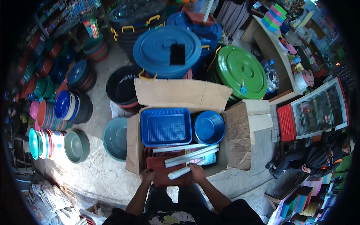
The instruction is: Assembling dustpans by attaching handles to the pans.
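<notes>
A flat red plastic tray point(159, 170) is tilted at the near side of an open cardboard box point(221, 165). My left hand point(147, 175) is closed on its left edge. My right hand point(197, 173) is closed at its right edge, against a thick white roll point(178, 174); its fingertips are partly hidden. Thinner white rolls point(191, 156) lie just beyond, over patterned packets point(210, 159). At the far side of the box sit a blue rectangular basket point(166, 127) and a round blue basin point(208, 128).
Past the raised box flap point(183, 93) stand a blue lidded bin point(157, 48) with a phone point(177, 54) on it and a green lidded bin point(236, 71) with scissors point(243, 89). Basins point(117, 138) crowd the left. On the right, a person point(315, 157) sits near a glass-fronted case point(318, 110).
</notes>
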A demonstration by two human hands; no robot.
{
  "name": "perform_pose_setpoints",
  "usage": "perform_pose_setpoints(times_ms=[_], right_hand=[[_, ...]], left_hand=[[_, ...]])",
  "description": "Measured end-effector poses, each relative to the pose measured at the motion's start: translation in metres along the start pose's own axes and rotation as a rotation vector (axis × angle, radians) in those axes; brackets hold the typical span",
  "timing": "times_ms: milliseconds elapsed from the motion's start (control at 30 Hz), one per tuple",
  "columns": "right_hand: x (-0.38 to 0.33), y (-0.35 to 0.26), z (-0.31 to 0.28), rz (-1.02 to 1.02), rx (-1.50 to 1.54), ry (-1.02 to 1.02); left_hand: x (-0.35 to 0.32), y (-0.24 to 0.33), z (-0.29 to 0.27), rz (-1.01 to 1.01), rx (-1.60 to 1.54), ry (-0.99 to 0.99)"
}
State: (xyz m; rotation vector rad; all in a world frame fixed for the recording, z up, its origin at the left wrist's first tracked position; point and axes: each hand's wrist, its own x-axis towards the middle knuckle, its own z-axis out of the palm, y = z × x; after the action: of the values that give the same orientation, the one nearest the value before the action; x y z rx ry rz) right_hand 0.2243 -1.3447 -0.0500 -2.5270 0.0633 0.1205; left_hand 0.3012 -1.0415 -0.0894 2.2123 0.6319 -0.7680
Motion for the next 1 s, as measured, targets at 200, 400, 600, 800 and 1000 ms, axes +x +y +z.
perform_pose_setpoints(times_ms=[200,400,600,800,1000], right_hand=[[-0.005,-0.046,-0.049,0.031,0.087,-0.025],[0.006,-0.090,-0.111,-0.006,0.115,-0.083],[0.012,-0.126,-0.176,-0.030,0.178,-0.121],[0.011,-0.168,-0.233,-0.123,0.052,-0.089],[0.008,-0.191,-0.282,-0.098,-0.152,0.002]], left_hand=[[-0.025,0.004,-0.037,0.174,-0.474,0.121],[-0.040,0.040,-0.089,0.500,-0.376,0.112],[-0.070,0.120,-0.153,0.827,-0.287,0.033],[-0.106,0.195,-0.180,1.070,-0.250,0.224],[-0.137,0.258,-0.183,1.113,-0.309,0.185]])
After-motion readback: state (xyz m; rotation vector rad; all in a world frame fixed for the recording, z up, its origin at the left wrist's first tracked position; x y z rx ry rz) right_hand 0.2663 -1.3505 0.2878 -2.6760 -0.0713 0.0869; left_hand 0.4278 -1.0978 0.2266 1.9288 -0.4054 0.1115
